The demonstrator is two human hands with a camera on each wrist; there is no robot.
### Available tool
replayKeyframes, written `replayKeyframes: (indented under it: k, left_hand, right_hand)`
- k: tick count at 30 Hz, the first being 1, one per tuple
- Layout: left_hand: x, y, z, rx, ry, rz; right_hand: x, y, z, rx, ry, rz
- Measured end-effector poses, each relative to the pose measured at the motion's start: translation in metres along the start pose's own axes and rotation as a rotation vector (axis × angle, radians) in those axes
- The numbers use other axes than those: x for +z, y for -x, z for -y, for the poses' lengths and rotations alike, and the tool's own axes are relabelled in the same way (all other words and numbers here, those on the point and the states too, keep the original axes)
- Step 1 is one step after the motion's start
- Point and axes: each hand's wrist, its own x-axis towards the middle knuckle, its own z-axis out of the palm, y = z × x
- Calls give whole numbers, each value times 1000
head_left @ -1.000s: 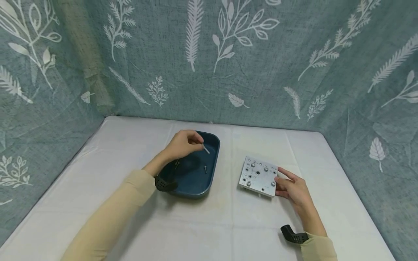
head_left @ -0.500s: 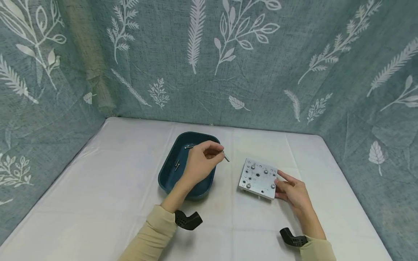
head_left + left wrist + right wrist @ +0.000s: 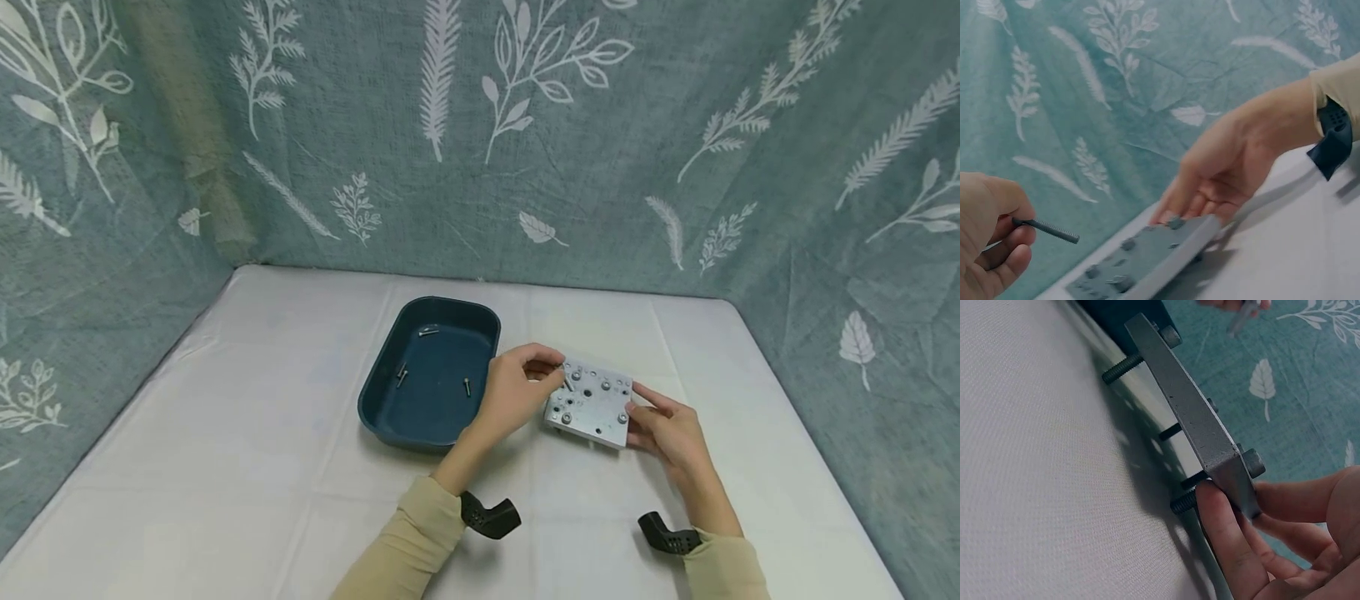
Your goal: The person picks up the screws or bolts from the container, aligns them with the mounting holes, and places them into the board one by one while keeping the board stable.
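Observation:
Between thumb and fingers my left hand (image 3: 517,390) pinches a threaded screw (image 3: 1055,230), its free end pointing away from the fingertips. In the head view that hand is at the upper left corner of a silver metal plate (image 3: 603,408) with several holes. My right hand (image 3: 669,432) grips the plate by its right edge, thumb on top. Several bolts sit in the plate, heads on the upper face; in the right wrist view their threaded shanks, such as this bolt shank (image 3: 1122,369), stick out underneath. Whether the pinched screw touches the plate is unclear.
A dark blue tray (image 3: 435,404) stands left of the plate on the white-covered table (image 3: 225,433). Inside lie several small screws, among them one screw (image 3: 467,387) near its right side. A green leaf-patterned curtain (image 3: 420,217) closes off the back and sides.
My left hand has carried the screw from above the tray rightward to the plate. My right hand still holds the plate in about the same place.

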Motion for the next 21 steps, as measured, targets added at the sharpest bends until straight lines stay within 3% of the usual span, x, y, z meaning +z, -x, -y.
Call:
replayKeyframes:
  k: [4,8,15,21]
  left_hand:
    - [16,-1,6,-49,31,14]
    - [26,-3,11,-72,43,-19]
    - [33,-6,22,-125,64,-89]
    - [37,-7,29,-126,45,-92]
  right_hand:
    - [0,0,0,1,-9,-2]
    - [0,0,0,0,-9,-1]
    - [1,0,-1,-10,-13,1]
    - [1,-1,-1,-13,-12,0]
